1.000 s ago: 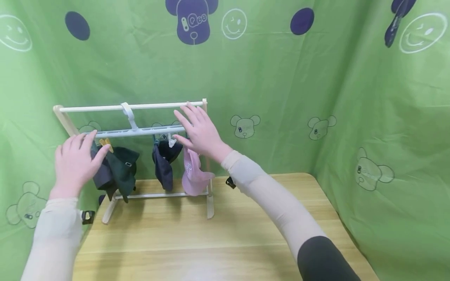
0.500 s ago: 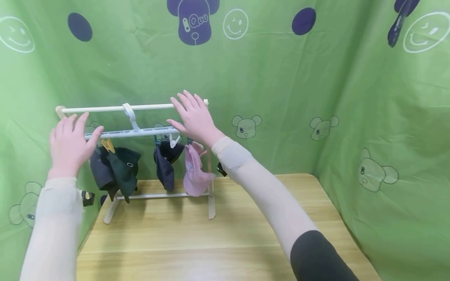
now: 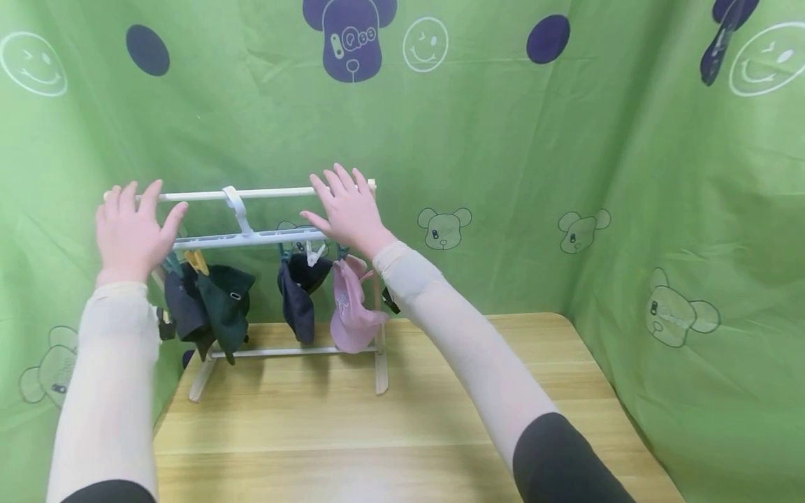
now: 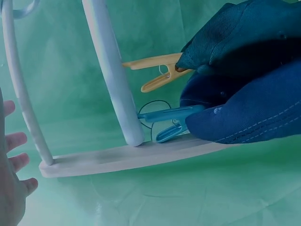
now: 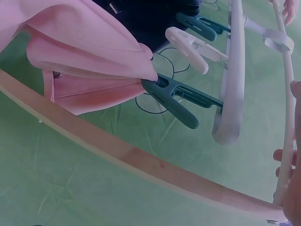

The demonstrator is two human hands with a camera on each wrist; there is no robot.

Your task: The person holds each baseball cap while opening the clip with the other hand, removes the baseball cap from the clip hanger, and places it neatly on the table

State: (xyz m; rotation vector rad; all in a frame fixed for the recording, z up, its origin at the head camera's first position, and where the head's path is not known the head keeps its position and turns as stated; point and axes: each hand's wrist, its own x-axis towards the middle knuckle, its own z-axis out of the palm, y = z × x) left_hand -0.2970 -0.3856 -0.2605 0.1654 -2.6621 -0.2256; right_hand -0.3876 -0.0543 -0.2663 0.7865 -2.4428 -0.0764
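In the head view, a pale blue clip hanger (image 3: pixel 264 239) hooks over the top rod of a small wooden rack (image 3: pixel 277 192). From it hang a dark grey-blue cap (image 3: pixel 184 307), a dark green cap (image 3: pixel 225 300), a navy cap (image 3: pixel 297 307) and a pink cap (image 3: pixel 352 318). My left hand (image 3: pixel 133 237), fingers spread, is at the rod's left end; whether it touches is unclear. At the right end my right hand (image 3: pixel 350 216) reaches up with straight fingers, its fingertips at the rod. The right wrist view shows a green clip (image 5: pixel 171 100) pinching the pink cap.
A yellow clip (image 4: pixel 162 63) and a teal clip (image 4: pixel 171 115) hold the left caps. A white clip (image 5: pixel 195 49) hangs between two green ones. The rack stands at the back left of a wooden table (image 3: pixel 377 447), with green printed curtains (image 3: pixel 503 140) around it.
My left hand has moved up from the hanger's left end to the rod's left end. My right hand has shifted slightly upward and left, off the hanger's right end. The caps hang much as before.
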